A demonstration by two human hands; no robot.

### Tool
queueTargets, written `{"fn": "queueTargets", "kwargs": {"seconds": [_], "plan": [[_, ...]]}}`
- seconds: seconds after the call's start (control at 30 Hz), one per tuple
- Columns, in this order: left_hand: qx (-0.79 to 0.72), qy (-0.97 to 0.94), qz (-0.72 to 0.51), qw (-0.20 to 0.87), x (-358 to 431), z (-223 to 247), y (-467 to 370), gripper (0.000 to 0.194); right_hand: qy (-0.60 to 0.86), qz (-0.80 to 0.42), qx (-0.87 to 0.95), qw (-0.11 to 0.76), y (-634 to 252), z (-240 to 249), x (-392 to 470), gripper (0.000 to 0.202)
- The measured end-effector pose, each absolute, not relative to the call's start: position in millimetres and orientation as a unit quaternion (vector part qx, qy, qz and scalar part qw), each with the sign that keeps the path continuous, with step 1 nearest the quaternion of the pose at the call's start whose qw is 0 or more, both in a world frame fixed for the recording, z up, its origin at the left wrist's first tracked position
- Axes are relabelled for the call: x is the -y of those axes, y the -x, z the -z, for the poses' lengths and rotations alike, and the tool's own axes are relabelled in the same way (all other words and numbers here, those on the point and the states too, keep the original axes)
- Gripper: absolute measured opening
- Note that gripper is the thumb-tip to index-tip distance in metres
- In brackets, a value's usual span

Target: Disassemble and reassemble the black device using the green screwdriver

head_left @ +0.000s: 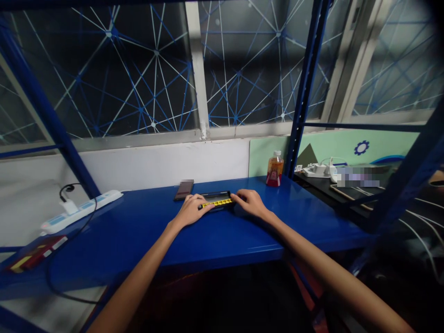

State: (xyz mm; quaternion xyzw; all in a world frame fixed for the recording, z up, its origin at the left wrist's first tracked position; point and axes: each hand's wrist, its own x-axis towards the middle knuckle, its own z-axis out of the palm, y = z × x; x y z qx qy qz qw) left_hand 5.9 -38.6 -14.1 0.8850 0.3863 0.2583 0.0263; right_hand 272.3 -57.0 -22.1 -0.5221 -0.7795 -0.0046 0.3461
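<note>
On my feed I've got the L hand [192,209] closed on one end of the black/yellow box [218,203] & the R hand [249,202] pinching the other, so it sits btwn them, low over the desk [222,236]. Progress, AFAICT: box is in both hands, yellow side toward the wrists, neither end let go, so I'd call it mid-handling; what's done or left inside it I can't tell, too small. Phone [184,190] is just past the L hand, bottle [274,171] beyond & right of the R hand, power strip [86,210] well left of the grip.
</note>
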Motion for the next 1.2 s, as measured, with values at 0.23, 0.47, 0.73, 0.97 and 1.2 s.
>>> {"fn": "queueTargets", "kwargs": {"seconds": [0.23,0.47,0.73,0.97,1.2], "plan": [[-0.379,-0.878,-0.286,0.064,26,15,2,0.037,0.499,-0.034,0.788,0.359,-262,28,54,0.039],[-0.389,-0.863,-0.303,0.111,17,15,7,0.035,0.464,-0.076,0.815,0.338,-268,27,39,0.036],[-0.440,-0.834,-0.325,0.068,11,16,33,0.025,0.472,-0.208,0.783,0.346,-273,24,32,0.040],[-0.501,-0.783,-0.346,0.127,6,16,23,0.026,0.500,-0.173,0.781,0.332,-271,20,10,0.045],[-0.543,-0.747,-0.363,0.123,5,14,16,0.019,0.545,-0.119,0.768,0.315,-265,22,3,0.042]]}}
